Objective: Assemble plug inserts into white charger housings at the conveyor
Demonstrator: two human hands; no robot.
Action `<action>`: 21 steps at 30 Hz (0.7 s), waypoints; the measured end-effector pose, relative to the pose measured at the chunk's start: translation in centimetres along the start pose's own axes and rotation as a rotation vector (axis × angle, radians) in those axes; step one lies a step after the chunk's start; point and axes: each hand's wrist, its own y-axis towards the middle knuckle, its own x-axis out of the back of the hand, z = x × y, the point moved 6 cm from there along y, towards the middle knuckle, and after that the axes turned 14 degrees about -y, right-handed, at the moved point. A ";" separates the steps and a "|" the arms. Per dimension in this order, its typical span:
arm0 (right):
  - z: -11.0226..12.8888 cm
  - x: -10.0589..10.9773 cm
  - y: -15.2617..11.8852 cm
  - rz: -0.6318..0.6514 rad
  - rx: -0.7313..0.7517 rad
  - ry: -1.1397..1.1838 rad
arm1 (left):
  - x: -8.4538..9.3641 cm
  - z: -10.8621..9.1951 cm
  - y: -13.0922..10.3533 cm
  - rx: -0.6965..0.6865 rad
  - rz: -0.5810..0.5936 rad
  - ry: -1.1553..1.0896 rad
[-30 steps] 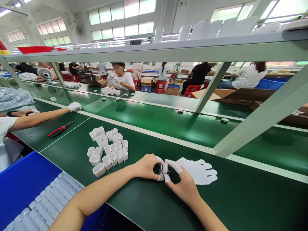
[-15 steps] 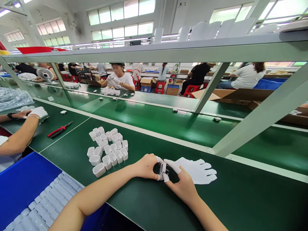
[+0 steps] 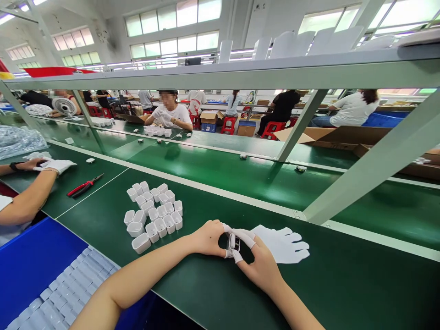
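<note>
A small white plastic housing (image 3: 234,243) with dark parts inside its opening is pinched between both hands above the green worktop. My left hand (image 3: 210,238) grips its left side with thumb and forefinger, both in white finger cots. From the right, my right hand (image 3: 258,256) closes on the same piece, also with covered fingertips. A flat white glove (image 3: 283,245) lies just behind my right hand. To the left of my hands stands a cluster of open white plastic cups (image 3: 161,227), their openings facing up.
Red-handled pliers (image 3: 84,186) lie at left, near a co-worker's gloved hand (image 3: 58,165). A blue bin (image 3: 24,250) holds rows of white parts (image 3: 65,291). Beyond a pale rail, a green conveyor (image 3: 206,160) carries small parts. A slanted metal post (image 3: 371,165) rises at right.
The housing has turned slightly in my fingers and the right fingers have closed further round it. Parts on the conveyor have shifted left. The co-worker's gloved hand has moved right.
</note>
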 end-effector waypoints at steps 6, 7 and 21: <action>-1.1 -1.1 -0.4 0.061 -0.113 0.065 | 0.0 -0.1 -0.1 -0.020 -0.005 0.006; -1.2 -1.2 -0.4 0.076 -0.133 0.072 | 0.0 -0.1 -0.1 -0.022 -0.007 0.005; -2.1 -2.2 0.2 0.276 -0.459 0.749 | 1.1 -1.8 -0.9 -0.271 -0.158 -0.067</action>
